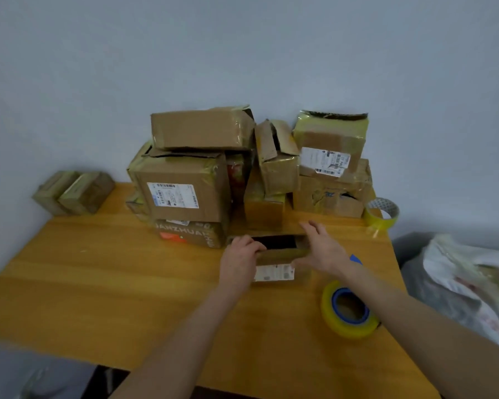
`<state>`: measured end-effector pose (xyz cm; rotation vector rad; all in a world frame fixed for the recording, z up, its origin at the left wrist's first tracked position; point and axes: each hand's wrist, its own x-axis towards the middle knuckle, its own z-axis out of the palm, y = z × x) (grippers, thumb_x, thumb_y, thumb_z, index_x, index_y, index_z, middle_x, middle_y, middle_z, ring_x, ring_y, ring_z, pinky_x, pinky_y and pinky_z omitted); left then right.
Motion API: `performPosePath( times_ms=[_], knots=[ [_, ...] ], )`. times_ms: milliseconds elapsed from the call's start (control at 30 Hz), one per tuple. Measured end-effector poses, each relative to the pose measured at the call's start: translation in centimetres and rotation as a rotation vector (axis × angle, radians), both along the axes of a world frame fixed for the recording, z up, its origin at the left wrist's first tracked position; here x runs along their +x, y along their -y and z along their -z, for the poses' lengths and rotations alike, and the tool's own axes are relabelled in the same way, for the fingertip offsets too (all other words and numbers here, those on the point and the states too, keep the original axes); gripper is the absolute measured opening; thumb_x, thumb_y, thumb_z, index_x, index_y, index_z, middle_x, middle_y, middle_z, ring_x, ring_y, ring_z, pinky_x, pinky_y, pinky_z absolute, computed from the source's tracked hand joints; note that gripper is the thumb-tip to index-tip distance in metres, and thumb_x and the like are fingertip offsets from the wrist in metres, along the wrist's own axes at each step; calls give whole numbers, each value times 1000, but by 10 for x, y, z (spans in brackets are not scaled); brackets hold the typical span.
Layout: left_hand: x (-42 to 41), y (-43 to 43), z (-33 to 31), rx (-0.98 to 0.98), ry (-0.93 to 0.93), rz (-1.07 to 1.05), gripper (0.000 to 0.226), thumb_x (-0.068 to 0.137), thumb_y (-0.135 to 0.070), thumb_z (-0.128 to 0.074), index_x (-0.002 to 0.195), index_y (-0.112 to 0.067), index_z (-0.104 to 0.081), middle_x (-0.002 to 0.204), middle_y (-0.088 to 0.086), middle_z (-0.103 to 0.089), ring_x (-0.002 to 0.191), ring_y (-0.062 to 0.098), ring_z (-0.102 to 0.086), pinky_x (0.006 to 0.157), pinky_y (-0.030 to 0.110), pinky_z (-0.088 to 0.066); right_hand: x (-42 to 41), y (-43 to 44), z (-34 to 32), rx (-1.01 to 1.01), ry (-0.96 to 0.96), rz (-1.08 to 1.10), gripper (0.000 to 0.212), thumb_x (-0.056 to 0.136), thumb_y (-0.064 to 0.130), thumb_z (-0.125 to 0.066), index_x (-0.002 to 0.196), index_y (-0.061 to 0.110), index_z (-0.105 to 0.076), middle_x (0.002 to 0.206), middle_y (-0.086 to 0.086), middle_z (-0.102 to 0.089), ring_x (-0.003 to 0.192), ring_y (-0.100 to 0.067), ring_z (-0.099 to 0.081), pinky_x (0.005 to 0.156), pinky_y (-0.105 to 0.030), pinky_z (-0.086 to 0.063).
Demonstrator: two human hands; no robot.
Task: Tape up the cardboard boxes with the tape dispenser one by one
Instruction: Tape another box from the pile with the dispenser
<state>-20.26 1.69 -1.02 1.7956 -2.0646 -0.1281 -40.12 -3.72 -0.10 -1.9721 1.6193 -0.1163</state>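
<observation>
My left hand [240,256] curls over the left rim of the small open box [274,272] mid-frame. My right hand [323,249], fingers straight, lies against its right side, probably steadying it for closing. The tape dispenser [349,310] waits at lower right on the worktop [127,283].

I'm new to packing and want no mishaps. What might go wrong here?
The right forearm passes right by the dispenser, near the table edge; a sweep may knock it off. The left hand and right hand work the small box close to the pile; a tug might topple its top box.
</observation>
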Motion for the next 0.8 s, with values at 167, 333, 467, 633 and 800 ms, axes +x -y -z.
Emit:
performPosePath(
  times_ms=[167, 333, 467, 633, 800],
  knots=[
    [15, -40, 5, 29, 71, -42, 26, 86, -11, -67, 109, -22, -70, 101, -2, -61, 96, 20, -57, 78, 25, -37, 4, -27, 4, 92, -83, -257, 80, 82, 55, -67, 149, 29, -30, 141, -3, -42, 123, -24, -48, 96, -36, -46],
    [26, -48, 12, 244, 221, -19, 55, 101, -34, -39, 152, -29, -19, 159, -7, -19, 148, 21, -13, 120, 43, -14, 14, -45, 12, 13, -125, -229, 66, 89, 54, -59, 147, 34, -36, 138, -2, -45, 122, -25, -48, 97, -37, -45],
    [29, -49, 28, 355, 315, 69, 80, 79, -64, 25, 151, -36, 5, 158, -14, 8, 149, 17, 7, 118, 39, 8, 17, -55, 17, -69, -173, -236, 44, 103, 34, -39, 146, 38, -37, 146, -1, -40, 127, -28, -43, 103, -36, -39],
    [35, -54, 41, 352, 325, 103, 86, 65, -75, 34, 142, -38, 21, 151, -10, 25, 141, 14, 22, 113, 38, 14, 24, -70, 19, -53, -243, -307, 65, 97, 51, -45, 154, 33, -19, 161, -1, -10, 148, -30, -8, 117, -41, -24],
    [37, -55, 39, 359, 417, 136, 58, 97, -59, -12, 139, -41, 24, 157, 0, 23, 148, 24, 15, 118, 46, 8, 29, -83, 30, -64, -311, -323, 69, 100, 52, -35, 156, 32, 0, 163, 1, 14, 149, -32, 15, 118, -46, -21]
  ],
)
